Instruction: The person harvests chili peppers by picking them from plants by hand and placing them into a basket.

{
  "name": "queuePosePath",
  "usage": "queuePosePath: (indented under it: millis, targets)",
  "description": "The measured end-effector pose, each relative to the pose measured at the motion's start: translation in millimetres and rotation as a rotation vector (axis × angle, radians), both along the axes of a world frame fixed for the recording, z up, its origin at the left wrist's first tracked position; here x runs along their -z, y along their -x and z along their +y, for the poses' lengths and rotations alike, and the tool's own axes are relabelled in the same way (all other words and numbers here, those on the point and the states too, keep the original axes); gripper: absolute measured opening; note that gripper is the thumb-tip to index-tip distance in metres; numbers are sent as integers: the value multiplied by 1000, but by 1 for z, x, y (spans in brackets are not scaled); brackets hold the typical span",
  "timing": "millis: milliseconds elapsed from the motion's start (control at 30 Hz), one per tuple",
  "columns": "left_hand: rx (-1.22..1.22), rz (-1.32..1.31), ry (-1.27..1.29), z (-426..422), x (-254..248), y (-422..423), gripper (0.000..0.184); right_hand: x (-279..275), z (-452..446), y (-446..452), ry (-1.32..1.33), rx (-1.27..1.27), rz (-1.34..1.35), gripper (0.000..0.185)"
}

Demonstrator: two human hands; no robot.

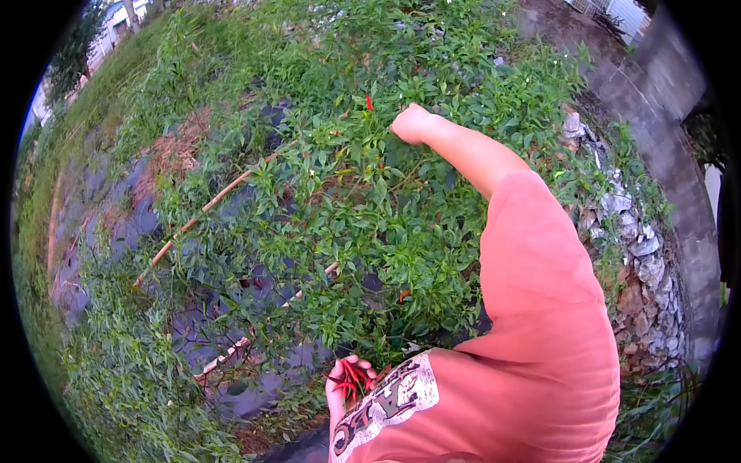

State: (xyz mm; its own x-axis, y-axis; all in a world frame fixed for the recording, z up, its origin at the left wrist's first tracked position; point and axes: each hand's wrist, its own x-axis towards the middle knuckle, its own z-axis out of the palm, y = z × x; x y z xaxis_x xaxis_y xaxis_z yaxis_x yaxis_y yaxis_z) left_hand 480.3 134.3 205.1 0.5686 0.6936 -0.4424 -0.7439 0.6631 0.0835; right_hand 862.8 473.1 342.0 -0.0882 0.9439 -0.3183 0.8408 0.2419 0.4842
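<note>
Peppers (352, 378), red and slim, are lying bunched in my left hand (337, 395), whose fingers are curling part-way around them and leaving the top of the cup open. Those curled fingers are probably serving as a wall, keeping the loose bunch from spilling. I am holding it low beside my shirt (540, 332), which is likely sparing that arm while the other is stretching. My right hand (413, 123) is reaching over the plants (401, 255) and meeting the leaves near a red pepper (369, 103). An orange pepper (404, 295) is showing closer to me, apart from both hands.

Hidden parts: the back of my right hand and the foliage are covering its fingertips, so I cannot tell how far open that grip is or whether it is holding anything. My shirt is partly screening the left side's cupped grip, and the peppers are overlapping too much for a sure count. Leaves are masking most stems and parts of a stick (208, 204); the dark lens rim is cutting off the corners.
</note>
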Motion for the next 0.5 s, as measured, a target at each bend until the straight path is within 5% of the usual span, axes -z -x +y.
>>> queuePosePath:
  millis: [233, 500]
  targets:
    - [35, 21, -30, 4, 1, -2, 36, -4, 2, 4, 199, 150, 57, 26]
    - [25, 16, -22, 5, 0, -2, 35, -20, -2, 13, 437, -26, -224, 25]
